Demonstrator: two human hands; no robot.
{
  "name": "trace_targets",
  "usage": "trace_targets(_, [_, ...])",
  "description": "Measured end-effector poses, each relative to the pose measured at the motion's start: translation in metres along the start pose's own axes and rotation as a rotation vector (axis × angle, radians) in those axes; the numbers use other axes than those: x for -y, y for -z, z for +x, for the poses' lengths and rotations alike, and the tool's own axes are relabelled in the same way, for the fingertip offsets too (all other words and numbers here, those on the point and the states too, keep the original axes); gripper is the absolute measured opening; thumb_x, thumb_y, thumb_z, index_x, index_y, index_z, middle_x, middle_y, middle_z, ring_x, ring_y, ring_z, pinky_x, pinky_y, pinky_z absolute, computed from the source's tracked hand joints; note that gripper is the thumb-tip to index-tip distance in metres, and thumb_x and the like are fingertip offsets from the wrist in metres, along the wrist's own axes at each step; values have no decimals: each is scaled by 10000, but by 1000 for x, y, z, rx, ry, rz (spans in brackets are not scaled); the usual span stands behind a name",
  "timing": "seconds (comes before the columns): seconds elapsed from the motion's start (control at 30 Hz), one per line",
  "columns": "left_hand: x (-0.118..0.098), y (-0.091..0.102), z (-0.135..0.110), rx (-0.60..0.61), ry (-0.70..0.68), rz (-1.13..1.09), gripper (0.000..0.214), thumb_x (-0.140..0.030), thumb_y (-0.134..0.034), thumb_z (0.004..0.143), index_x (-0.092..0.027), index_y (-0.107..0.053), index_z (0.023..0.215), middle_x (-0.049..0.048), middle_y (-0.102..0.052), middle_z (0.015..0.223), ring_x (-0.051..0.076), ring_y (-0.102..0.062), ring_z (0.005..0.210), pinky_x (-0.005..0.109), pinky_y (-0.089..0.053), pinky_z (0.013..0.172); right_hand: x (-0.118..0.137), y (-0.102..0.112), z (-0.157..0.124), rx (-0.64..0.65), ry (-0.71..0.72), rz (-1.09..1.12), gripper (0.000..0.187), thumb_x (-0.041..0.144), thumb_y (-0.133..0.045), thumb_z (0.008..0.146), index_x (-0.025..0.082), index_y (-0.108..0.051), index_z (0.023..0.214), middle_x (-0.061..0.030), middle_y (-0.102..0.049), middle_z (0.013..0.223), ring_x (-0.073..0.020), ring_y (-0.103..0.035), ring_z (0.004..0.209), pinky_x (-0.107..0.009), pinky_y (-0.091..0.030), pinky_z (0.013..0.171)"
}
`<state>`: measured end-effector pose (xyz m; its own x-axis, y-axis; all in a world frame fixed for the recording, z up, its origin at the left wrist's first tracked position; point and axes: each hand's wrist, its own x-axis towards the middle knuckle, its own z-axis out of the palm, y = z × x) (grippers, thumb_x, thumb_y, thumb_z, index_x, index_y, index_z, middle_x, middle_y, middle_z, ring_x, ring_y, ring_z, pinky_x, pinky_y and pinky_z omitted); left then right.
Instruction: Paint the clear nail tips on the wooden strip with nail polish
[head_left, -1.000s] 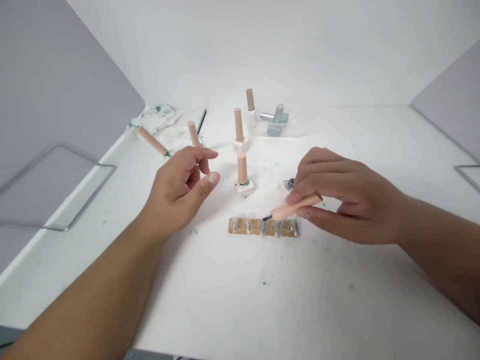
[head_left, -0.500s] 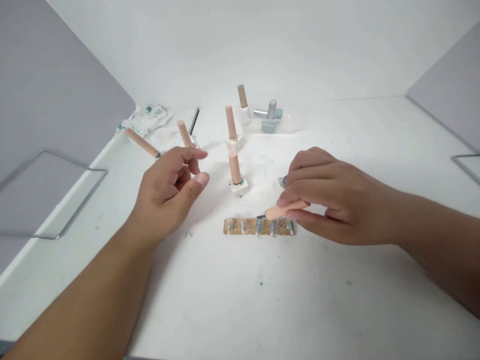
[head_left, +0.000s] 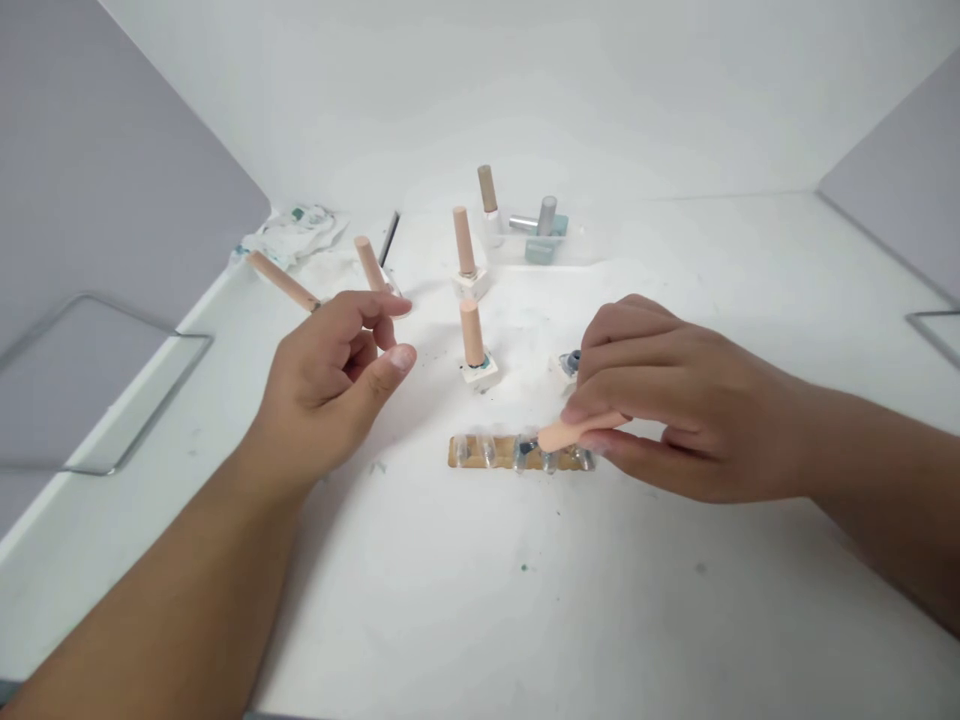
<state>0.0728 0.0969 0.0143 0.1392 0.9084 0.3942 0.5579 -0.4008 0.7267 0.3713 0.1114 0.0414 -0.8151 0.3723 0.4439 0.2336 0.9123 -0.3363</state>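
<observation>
My right hand [head_left: 675, 400] pinches a peach-capped nail polish brush [head_left: 568, 434], its dark tip touching the clear false nails stuck on a tan strip [head_left: 521, 452]. An open polish bottle [head_left: 568, 365] stands just behind my right fingers. My left hand [head_left: 330, 385] hovers to the left of the strip, fingers loosely curled and holding nothing. A closed bottle with a peach cap [head_left: 474, 345] stands between the hands, slightly behind them.
More peach-capped bottles [head_left: 465, 250] stand or lie [head_left: 283, 282] at the back left beside a stained wipe [head_left: 294, 232]. A clear tray with grey-capped bottles [head_left: 541, 232] sits at the back. Grey side panels with metal stands [head_left: 112, 380] flank the white table.
The brush in my right hand has dipped lower onto the nail strip and slid slightly right. My left hand has stayed almost still.
</observation>
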Motion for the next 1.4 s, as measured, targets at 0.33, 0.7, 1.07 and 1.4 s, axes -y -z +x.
trace_targets(0.33, [-2,1,-1,22,17,16,254,-368,-596,913,-289,-626,1153,10,-525,820,115,-399,590,311,-321,542,0,3,1,-3,-10,8,129,132,-543,873,222,-596,796,2,-624,678,-186,-532,761,-375,-411,798])
trace_targets(0.7, [-4,0,0,31,31,4,259,-357,-598,912,-272,-632,1154,11,-506,803,112,-363,569,311,-300,527,-2,-3,3,-39,-65,109,133,97,-539,852,212,-584,803,19,-602,646,-160,-512,723,-365,-424,821])
trace_targets(1.07, [-3,1,1,20,12,3,264,-285,-608,898,-226,-629,1155,-4,-493,777,91,-364,550,287,-281,496,-1,-7,3,-57,-96,148,122,103,-538,853,193,-575,779,23,-579,619,-141,-493,716,-298,-419,717])
trace_targets(1.4, [-7,3,0,43,28,-2,246,-256,-596,918,-213,-625,1158,-17,-483,777,75,-345,547,279,-277,514,-6,-1,2,-133,-140,141,146,99,-567,829,213,-561,738,32,-610,634,-141,-479,684,-323,-440,726])
